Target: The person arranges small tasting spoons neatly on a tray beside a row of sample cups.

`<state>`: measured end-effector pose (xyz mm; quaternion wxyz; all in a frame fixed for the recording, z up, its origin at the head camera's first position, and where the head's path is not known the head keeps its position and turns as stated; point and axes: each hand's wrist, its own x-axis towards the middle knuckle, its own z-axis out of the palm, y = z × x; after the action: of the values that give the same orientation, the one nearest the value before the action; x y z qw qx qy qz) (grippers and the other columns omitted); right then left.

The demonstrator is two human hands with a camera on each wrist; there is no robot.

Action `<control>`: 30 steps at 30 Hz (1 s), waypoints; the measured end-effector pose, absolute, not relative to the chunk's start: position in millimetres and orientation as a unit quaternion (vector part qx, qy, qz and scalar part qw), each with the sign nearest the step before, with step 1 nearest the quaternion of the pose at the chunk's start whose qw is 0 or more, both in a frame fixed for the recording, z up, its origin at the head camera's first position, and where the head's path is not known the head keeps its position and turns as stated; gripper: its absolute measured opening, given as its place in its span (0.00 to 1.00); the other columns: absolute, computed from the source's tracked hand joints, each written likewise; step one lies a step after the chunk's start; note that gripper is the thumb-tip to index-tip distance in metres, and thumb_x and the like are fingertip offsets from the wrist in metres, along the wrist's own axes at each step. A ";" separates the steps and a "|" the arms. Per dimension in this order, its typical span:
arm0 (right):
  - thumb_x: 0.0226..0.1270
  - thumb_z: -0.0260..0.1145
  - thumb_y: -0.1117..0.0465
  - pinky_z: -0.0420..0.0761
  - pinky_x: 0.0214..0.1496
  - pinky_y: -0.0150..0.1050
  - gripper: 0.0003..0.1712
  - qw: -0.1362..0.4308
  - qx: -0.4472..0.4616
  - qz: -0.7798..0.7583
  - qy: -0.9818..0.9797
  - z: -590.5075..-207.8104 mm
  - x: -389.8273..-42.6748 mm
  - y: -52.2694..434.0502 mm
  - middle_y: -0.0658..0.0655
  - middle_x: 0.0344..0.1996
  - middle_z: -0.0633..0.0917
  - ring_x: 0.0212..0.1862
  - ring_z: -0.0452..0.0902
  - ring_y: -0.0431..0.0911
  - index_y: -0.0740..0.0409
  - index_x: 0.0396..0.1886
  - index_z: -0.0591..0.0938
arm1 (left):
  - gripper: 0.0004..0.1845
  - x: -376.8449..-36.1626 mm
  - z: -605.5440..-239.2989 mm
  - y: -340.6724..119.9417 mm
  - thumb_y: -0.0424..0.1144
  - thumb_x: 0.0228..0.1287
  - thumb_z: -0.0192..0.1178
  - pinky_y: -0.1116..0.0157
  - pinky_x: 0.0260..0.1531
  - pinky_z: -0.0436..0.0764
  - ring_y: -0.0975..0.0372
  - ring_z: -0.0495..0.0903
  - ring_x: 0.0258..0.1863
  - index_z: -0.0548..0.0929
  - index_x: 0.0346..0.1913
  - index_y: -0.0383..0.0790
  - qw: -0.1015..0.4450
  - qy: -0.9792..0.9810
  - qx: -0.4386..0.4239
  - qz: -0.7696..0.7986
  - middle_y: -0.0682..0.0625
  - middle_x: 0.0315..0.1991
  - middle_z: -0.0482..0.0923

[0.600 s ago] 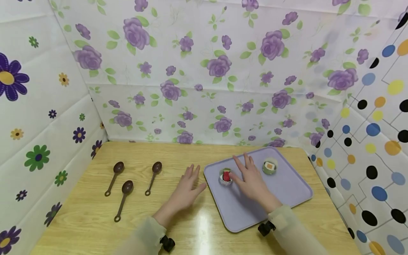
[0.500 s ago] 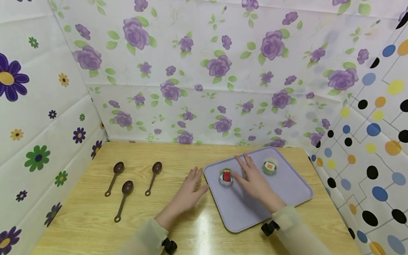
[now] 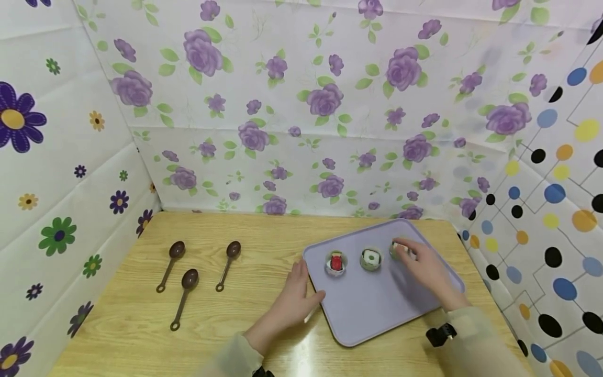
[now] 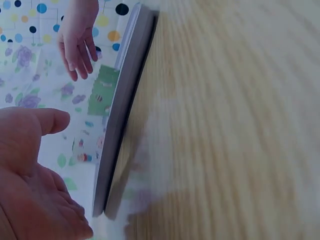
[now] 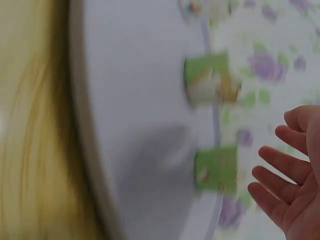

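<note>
**Two hands at a lilac tray of three small cups**

A lilac tray (image 3: 377, 309) is seen lying flat on the wooden bench (image 3: 235, 314), and it is taken here as the landmark. Three small cups are set in a row along the far part of the tray: a cup with a red filling (image 3: 336, 263) toward the tray's left edge, a cup with a white filling (image 3: 370, 259) in the middle of the row, and a third cup (image 3: 398, 250) toward the tray's far right corner.

The right hand (image 3: 426, 267) is held over the right part of the tray, with its fingertips at the third cup, which is partly covered by them. In the right wrist view the fingers (image 5: 280, 175) are shown spread and only slightly bent, so the hand is seen as relaxed and nothing is gripped; whether the cup is actually touched cannot be told.

The left hand (image 3: 294, 298) is laid on the bench just beside the tray's left edge, its fingers straight and its thumb pointed toward the tray's rim. Nothing is held by it.

Three brown spoons (image 3: 188, 285) are laid on the bench well apart from the tray, to its left.
</note>
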<state>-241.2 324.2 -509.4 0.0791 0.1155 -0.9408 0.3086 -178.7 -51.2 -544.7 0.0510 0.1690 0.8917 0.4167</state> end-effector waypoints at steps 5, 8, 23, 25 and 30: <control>0.87 0.58 0.47 0.83 0.44 0.60 0.28 0.088 0.073 0.278 -0.954 -518.0 -239.6 363.1 0.72 0.58 0.85 0.51 0.84 0.69 0.58 0.73 0.81 | 0.59 -168.9 -543.4 -37.9 0.56 0.73 0.65 0.37 0.81 0.45 0.30 0.37 0.82 0.43 0.80 0.15 0.071 0.908 0.152 0.384 0.19 0.82 0.38; 0.86 0.59 0.47 0.83 0.46 0.63 0.29 0.094 0.055 0.252 -0.961 -526.0 -239.9 381.8 0.75 0.58 0.85 0.51 0.83 0.70 0.61 0.74 0.79 | 0.62 -163.4 -540.6 -33.8 0.58 0.71 0.68 0.36 0.81 0.45 0.30 0.36 0.82 0.44 0.80 0.13 0.080 0.914 0.145 0.371 0.18 0.81 0.37; 0.87 0.56 0.47 0.69 0.70 0.72 0.40 0.002 0.017 0.223 -0.975 -541.7 -238.0 414.5 0.81 0.73 0.67 0.72 0.65 0.78 0.75 0.80 0.63 | 0.67 -154.4 -544.9 -30.8 0.63 0.64 0.73 0.38 0.81 0.46 0.32 0.36 0.83 0.47 0.80 0.14 0.099 0.925 0.158 0.332 0.20 0.82 0.37; 0.87 0.57 0.48 0.68 0.71 0.73 0.41 -0.004 0.015 0.225 -0.974 -542.5 -238.0 415.1 0.82 0.73 0.67 0.72 0.64 0.78 0.77 0.79 0.62 | 0.69 -154.0 -546.1 -30.0 0.64 0.63 0.74 0.39 0.81 0.45 0.33 0.35 0.83 0.47 0.80 0.15 0.099 0.925 0.160 0.330 0.20 0.82 0.37; 0.87 0.56 0.49 0.67 0.72 0.73 0.41 -0.007 0.017 0.220 -0.975 -545.5 -237.6 414.9 0.83 0.72 0.66 0.72 0.63 0.78 0.80 0.78 0.62 | 0.74 -152.7 -545.1 -29.3 0.66 0.57 0.78 0.39 0.82 0.45 0.34 0.34 0.83 0.44 0.81 0.15 0.107 0.922 0.164 0.335 0.20 0.82 0.34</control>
<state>-237.6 414.9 -545.5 -0.0068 0.0172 -0.9752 0.2205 -152.7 -29.3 -545.1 0.1069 0.1639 0.9216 0.3353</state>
